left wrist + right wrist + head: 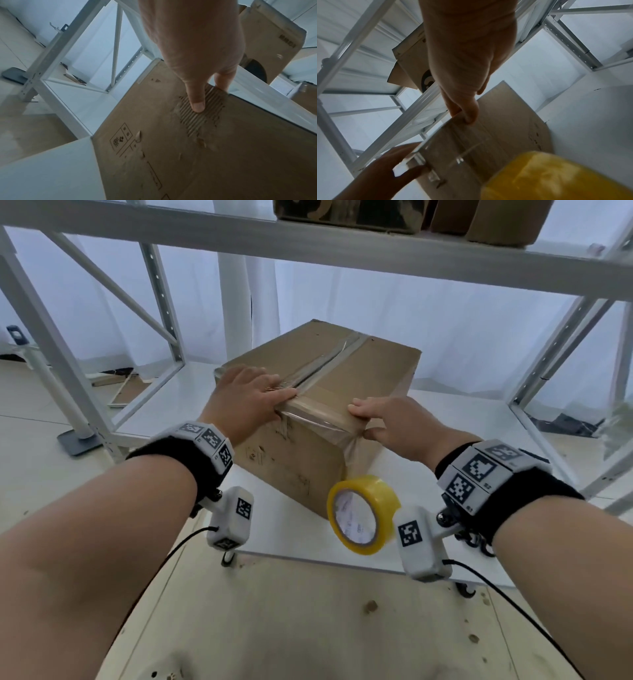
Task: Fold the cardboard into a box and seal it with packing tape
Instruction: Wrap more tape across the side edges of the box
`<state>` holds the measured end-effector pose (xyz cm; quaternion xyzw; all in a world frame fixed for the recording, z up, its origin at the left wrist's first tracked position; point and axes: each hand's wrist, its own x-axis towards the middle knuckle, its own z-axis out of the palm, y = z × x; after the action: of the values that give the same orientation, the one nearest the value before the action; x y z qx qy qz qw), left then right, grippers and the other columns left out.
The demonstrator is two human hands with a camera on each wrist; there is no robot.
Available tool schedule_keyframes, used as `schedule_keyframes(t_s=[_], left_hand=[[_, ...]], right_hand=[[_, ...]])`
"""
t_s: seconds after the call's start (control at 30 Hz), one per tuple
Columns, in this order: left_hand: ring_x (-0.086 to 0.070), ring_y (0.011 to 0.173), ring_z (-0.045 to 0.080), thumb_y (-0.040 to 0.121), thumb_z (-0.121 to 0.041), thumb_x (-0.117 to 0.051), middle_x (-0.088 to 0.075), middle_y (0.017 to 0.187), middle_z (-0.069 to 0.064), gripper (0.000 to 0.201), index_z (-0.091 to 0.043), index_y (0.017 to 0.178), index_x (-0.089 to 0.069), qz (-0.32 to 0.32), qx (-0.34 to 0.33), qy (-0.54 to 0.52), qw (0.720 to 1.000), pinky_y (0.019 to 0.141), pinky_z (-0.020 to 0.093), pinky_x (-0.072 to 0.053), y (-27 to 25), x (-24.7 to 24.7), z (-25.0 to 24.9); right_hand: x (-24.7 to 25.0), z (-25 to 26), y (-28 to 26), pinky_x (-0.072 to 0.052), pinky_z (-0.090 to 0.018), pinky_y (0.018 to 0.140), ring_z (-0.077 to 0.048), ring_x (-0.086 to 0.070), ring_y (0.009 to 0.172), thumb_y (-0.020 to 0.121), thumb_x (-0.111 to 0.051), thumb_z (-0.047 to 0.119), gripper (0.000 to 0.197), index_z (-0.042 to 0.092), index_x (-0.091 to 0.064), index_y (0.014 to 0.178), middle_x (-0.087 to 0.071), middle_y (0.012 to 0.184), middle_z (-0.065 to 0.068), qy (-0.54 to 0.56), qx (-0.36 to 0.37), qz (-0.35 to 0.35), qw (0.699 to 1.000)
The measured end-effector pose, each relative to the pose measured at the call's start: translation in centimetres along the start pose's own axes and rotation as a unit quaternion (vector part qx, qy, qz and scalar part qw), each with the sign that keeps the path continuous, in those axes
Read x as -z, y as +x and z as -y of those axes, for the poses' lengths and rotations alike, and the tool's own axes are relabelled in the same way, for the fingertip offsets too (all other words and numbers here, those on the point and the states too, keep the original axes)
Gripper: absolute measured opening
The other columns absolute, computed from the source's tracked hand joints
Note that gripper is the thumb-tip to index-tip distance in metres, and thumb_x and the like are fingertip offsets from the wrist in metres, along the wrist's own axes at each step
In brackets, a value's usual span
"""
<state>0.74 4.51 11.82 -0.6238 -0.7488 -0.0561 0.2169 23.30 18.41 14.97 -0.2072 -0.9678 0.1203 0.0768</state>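
A brown cardboard box (pixel 359 361) stands closed on the white shelf (pixel 479 460), with clear tape along its top seam and over the near edge. My left hand (pixel 260 398) lies flat on the top beside the seam, fingers straight. In the left wrist view its thumb (pixel 197 104) presses the box's (pixel 188 155) torn side face. My right hand (pixel 376 419) pinches the tape strip at the box's near top edge (pixel 505 128), fingers above and thumb below. The yellow tape roll (pixel 363 513) hangs from that strip in front of the box, and shows large in the right wrist view (pixel 556 175).
An upper shelf (pixel 342 244) carrying other cardboard boxes (pixel 496 220) runs overhead. White rack uprights (pixel 51 354) and braces stand left and right. A pale wooden board (pixel 308 628) lies in the foreground below the shelf's front edge.
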Motion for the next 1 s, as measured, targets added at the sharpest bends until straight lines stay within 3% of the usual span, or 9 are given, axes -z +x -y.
schedule_keyframes(t_s=[0.03,0.13,0.23,0.43,0.6,0.7,0.77,0.83,1.0], left_hand=[[-0.051,0.116,0.037,0.075,-0.03,-0.077,-0.061,0.122,0.011,0.048,-0.029,0.121,-0.064,-0.006,0.014,-0.004,1.0,0.101,0.05,-0.031,0.2,0.0,0.2],[-0.04,0.123,0.034,0.076,-0.035,-0.074,-0.052,0.129,0.009,0.049,-0.034,0.123,-0.061,0.014,0.053,-0.013,0.998,0.105,0.048,-0.021,1.0,0.4,0.9],[-0.035,0.128,0.029,0.081,-0.033,-0.069,-0.05,0.133,0.004,0.049,-0.033,0.128,-0.058,0.008,0.052,-0.006,0.999,0.106,0.044,-0.017,1.1,0.2,1.4],[-0.056,0.11,0.028,0.087,-0.035,-0.043,-0.067,0.113,-0.002,0.041,-0.021,0.117,-0.065,-0.042,-0.081,-0.013,0.996,0.093,0.04,-0.029,-1.0,0.2,0.0],[-0.055,0.108,0.031,0.085,-0.019,-0.053,-0.065,0.115,0.005,0.04,-0.02,0.124,-0.06,-0.048,-0.133,0.012,0.99,0.088,0.044,-0.043,-2.8,1.3,-0.9],[-0.049,0.12,0.033,0.081,0.002,-0.058,-0.059,0.127,0.007,0.059,-0.021,0.135,-0.051,0.008,-0.101,0.01,0.995,0.096,0.046,-0.038,-3.8,2.8,-2.0],[-0.037,0.131,0.028,0.09,0.001,-0.046,-0.049,0.138,0.002,0.058,-0.027,0.14,-0.043,0.038,-0.054,0.004,0.998,0.105,0.044,-0.026,-4.0,3.9,-2.9],[-0.031,0.134,0.024,0.093,-0.002,-0.041,-0.044,0.143,-0.001,0.055,-0.03,0.141,-0.041,0.018,-0.018,-0.012,1.0,0.109,0.041,-0.02,-4.0,4.9,-3.9],[-0.03,0.133,0.021,0.094,-0.015,-0.043,-0.043,0.142,-0.003,0.047,-0.028,0.14,-0.043,-0.004,0.01,-0.07,0.997,0.11,0.041,-0.018,-2.9,7.1,-7.9]], right_hand=[[-0.5,0.3,0.2,-0.016,-0.01,0.105,-0.014,-0.037,0.136,0.091,-0.06,0.009,0.05,0.016,-0.048,0.138,-0.044,0.146,0.0,0.004,0.0,-0.017,1.0],[-2.0,1.4,1.0,-0.029,-0.03,0.111,-0.019,-0.044,0.131,0.09,-0.062,0.011,0.045,0.016,-0.054,0.134,-0.051,0.14,0.001,-0.009,0.007,-0.064,0.998],[-3.2,2.3,1.2,-0.033,-0.03,0.109,-0.017,-0.045,0.128,0.09,-0.062,0.012,0.043,0.016,-0.056,0.132,-0.055,0.136,0.001,-0.002,0.006,-0.116,0.993],[-4.4,3.5,1.9,-0.04,-0.035,0.105,-0.013,-0.046,0.127,0.09,-0.062,0.015,0.043,0.023,-0.056,0.132,-0.055,0.136,0.004,0.014,-0.027,-0.148,0.988],[-4.8,4.8,1.8,-0.039,-0.034,0.106,-0.015,-0.045,0.128,0.093,-0.057,0.013,0.042,0.022,-0.054,0.134,-0.054,0.137,0.001,0.009,-0.042,-0.167,0.985],[-4.6,5.0,1.2,-0.03,-0.033,0.113,-0.017,-0.037,0.135,0.096,-0.052,0.011,0.045,0.018,-0.047,0.14,-0.046,0.144,-0.001,0.006,-0.031,-0.14,0.99],[-4.4,5.1,1.0,-0.021,-0.031,0.117,-0.017,-0.028,0.141,0.096,-0.046,0.003,0.052,0.018,-0.038,0.145,-0.036,0.151,-0.002,0.011,-0.023,-0.088,0.996],[-4.0,4.9,0.2,-0.018,-0.035,0.118,-0.018,-0.02,0.144,0.093,-0.042,-0.005,0.062,0.021,-0.032,0.148,-0.026,0.156,-0.002,0.029,-0.028,-0.06,0.997],[-2.5,2.0,-4.0,-0.024,-0.035,0.114,-0.024,-0.029,0.138,0.09,-0.04,-0.004,0.057,0.016,-0.039,0.143,-0.037,0.149,-0.007,0.056,-0.086,-0.139,0.985]])
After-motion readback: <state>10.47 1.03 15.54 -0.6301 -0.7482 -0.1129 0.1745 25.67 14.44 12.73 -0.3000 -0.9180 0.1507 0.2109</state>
